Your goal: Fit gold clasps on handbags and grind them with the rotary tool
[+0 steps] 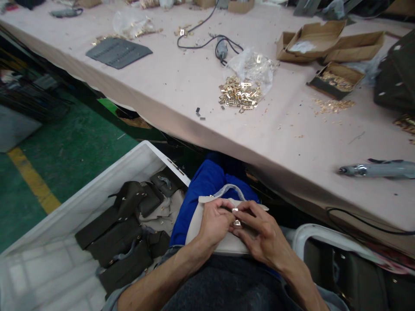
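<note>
A cream handbag (194, 222) with a wrapped top handle (231, 187) lies across my lap on blue cloth. At the middle of its front is a shiny metal clasp (237, 223), showing as two bright pieces one above the other. My left hand (214, 222) comes at the clasp from the left, thumb and fingers closed against it. From the right, my right hand (261, 229) pinches the same clasp, with its fingertips at the upper piece and the thumb lower down. My fingers partly cover the clasp and the bag's front.
On the table (181, 95) lie a pile of metal plates (240, 94), a plastic bag (254, 65), a small parts box (335, 80) and an electric screwdriver (379, 169). A white bin (42, 263) of dark bags (125, 242) stands left; another white container (300, 237) stands right.
</note>
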`<state>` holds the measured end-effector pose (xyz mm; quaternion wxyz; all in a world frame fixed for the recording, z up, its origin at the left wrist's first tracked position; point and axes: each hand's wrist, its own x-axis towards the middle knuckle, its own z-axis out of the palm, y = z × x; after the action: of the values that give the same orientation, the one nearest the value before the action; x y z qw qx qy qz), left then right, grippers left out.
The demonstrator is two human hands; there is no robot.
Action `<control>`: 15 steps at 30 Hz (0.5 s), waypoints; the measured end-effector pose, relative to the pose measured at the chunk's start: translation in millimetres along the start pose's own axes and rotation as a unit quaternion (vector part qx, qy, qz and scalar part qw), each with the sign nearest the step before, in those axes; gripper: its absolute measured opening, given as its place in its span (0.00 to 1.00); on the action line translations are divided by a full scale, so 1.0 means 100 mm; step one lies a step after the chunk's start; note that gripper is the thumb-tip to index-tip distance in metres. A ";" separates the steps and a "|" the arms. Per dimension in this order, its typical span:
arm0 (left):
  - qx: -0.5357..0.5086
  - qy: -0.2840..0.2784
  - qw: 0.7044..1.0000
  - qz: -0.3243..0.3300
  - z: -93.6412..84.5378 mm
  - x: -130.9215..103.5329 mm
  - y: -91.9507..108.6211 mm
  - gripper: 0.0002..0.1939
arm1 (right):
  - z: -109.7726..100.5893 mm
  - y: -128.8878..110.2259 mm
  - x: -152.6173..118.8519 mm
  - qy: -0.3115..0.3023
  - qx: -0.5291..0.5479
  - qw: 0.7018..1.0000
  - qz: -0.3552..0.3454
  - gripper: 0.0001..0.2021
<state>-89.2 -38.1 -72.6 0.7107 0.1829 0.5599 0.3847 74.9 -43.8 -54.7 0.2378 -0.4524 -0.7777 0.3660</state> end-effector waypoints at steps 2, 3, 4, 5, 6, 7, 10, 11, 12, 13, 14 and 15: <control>-0.007 0.003 1.000 0.003 0.01 0.01 -0.01 0.13 | 0.01 0.01 -0.02 0.003 -0.025 1.000 -0.015 0.14; -0.004 0.007 1.000 0.005 0.02 0.02 -0.01 0.14 | 0.02 0.01 -0.02 0.007 -0.037 0.999 -0.022 0.13; 0.000 0.012 1.000 0.006 0.02 0.02 -0.01 0.17 | 0.03 0.02 -0.02 0.009 -0.047 0.998 -0.028 0.13; 0.003 0.017 1.000 0.004 0.03 0.03 0.00 0.19 | 0.04 0.03 -0.01 0.010 -0.054 0.998 -0.033 0.13; 0.004 0.019 1.000 0.000 0.03 0.03 0.00 0.22 | 0.04 0.04 -0.01 0.008 -0.060 0.998 -0.037 0.13; 0.004 0.022 1.000 -0.005 0.04 0.03 0.00 0.24 | 0.04 0.04 0.00 0.000 -0.062 0.997 -0.039 0.13; 0.001 0.026 0.999 -0.025 0.05 0.02 0.02 0.29 | 0.02 0.07 0.01 -0.031 -0.055 0.997 -0.049 0.12; 0.005 0.028 0.999 -0.031 0.05 0.02 0.03 0.31 | 0.01 0.08 0.00 -0.039 -0.052 0.997 -0.052 0.12; 0.011 0.029 0.999 -0.036 0.05 0.01 0.04 0.32 | 0.00 0.09 0.00 -0.044 -0.049 0.996 -0.053 0.13; 0.015 0.029 0.999 -0.041 0.05 0.01 0.05 0.33 | -0.01 0.11 0.00 -0.046 -0.048 0.996 -0.055 0.13; 0.018 0.028 0.998 -0.046 0.05 0.00 0.06 0.33 | -0.01 0.13 -0.01 -0.048 -0.048 0.996 -0.056 0.13; 0.019 0.025 0.998 -0.053 0.05 0.00 0.07 0.33 | -0.01 0.15 -0.01 -0.049 -0.049 0.996 -0.057 0.13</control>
<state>-87.2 -32.6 -66.2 0.7120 0.1567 0.5937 0.3406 83.8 -39.7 -66.2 0.1972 -0.4005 -0.8298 0.3348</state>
